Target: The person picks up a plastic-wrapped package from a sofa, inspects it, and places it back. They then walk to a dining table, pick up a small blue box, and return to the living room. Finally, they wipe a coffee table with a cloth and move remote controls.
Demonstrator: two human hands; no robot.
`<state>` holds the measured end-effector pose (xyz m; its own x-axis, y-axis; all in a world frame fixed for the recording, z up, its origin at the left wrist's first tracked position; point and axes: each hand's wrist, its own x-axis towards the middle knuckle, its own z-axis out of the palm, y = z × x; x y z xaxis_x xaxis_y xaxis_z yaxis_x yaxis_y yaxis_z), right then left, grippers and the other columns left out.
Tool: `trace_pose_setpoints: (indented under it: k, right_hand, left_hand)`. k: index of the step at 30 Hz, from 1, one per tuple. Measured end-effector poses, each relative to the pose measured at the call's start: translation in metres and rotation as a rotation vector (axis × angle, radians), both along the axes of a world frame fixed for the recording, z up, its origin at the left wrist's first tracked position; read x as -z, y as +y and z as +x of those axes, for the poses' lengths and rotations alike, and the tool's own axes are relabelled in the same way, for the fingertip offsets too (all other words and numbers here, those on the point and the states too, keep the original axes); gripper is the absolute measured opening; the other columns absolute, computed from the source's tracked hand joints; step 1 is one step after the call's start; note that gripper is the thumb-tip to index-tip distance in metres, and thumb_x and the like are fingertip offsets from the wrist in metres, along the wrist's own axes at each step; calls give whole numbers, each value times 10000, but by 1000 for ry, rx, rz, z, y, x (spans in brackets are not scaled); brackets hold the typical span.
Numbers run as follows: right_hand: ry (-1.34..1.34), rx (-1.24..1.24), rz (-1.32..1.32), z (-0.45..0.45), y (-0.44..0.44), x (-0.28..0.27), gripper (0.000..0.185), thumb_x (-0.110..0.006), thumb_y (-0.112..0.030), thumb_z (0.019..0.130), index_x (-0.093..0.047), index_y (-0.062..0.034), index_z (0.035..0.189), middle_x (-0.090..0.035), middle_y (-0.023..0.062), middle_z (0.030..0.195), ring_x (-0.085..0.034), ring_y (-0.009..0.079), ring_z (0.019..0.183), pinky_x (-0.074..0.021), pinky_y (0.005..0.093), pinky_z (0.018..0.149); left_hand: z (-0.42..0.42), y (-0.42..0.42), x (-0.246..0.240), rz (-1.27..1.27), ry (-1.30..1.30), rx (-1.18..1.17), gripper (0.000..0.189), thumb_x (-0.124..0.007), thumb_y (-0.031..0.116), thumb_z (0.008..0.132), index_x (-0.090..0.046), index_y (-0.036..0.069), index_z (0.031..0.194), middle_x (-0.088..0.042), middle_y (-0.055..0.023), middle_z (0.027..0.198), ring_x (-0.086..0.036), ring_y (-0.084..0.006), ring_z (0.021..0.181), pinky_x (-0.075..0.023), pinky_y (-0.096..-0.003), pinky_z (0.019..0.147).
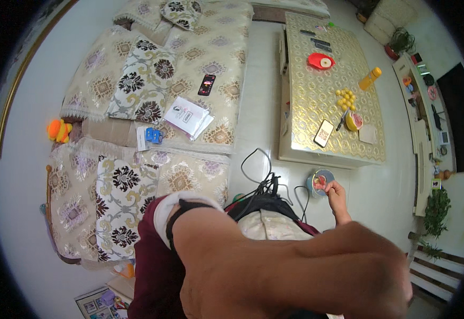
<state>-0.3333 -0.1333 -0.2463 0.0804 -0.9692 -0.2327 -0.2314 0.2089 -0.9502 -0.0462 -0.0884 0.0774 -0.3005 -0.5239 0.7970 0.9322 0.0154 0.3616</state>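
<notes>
At the lower right of the head view, my right hand (337,196) reaches over a small round bin (314,193), its fingertips pinched together. Reddish-pink scraps (319,182) show in the bin, right by the fingertips; whether one of them is pinched cannot be told. Very close to the camera, my left hand (295,271) fills the lower middle, with a black band around the wrist and a dark red sleeve behind it; its fingers are mostly hidden. On the table beyond the bin lie a cut pomelo or grapefruit (354,121), a knife (342,120) and a whitish square cloth or paper (367,134).
The low table (303,115) also bears a phone (324,133), yellow fruits (345,99), an orange bottle (370,78), a red dish (320,61) and remotes (320,44). Black cables (269,179) run over the floor. Left stands a covered sofa (220,52) with cushions, another phone (206,85) and plastic-wrapped packets (187,116).
</notes>
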Motion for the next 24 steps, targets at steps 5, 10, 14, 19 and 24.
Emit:
trace_pose_setpoints:
  k: [5,10,14,19,24]
  right_hand:
    - [134,244,2,-14,56,-19,172,-385,18,731,-483,-85,633,-420,-45,553,-333,42,484,-248,188,441]
    - [-20,362,101,-11,83,-27,145,-389,16,715,-491,-59,642,-470,-15,608,-412,61,576,-315,192,523]
    - [68,317,27,-2,95,-25,148,-385,20,712,-506,-48,661,-478,-11,620,-423,67,583,-333,197,534]
    - [113,365,81,9,114,-30,149,-394,34,700,-525,-34,679,-502,2,635,-462,86,617,-375,212,576]
    - [172,397,64,26,127,-36,156,-387,38,698,-523,-32,668,-500,7,624,-472,90,621,-388,220,592]
  left_hand:
    - [-8,8,-5,-30,-24,116,297,-456,191,863,-381,-72,981,-430,-244,889,-326,-309,885,-150,-352,785]
    - [-11,16,-8,-45,-35,211,242,-474,161,851,-373,-43,932,-425,-203,832,-325,-269,803,-166,-329,711]
    - [-2,17,-2,-64,-30,254,206,-488,138,841,-367,-21,892,-421,-170,787,-324,-237,738,-178,-310,653]
    - [30,9,-6,-95,-3,335,178,-506,108,829,-360,7,843,-416,-129,730,-323,-196,656,-193,-287,579]
    - [45,-1,-15,-139,-17,381,179,-524,79,817,-352,36,793,-410,-88,673,-322,-156,574,-208,-263,506]
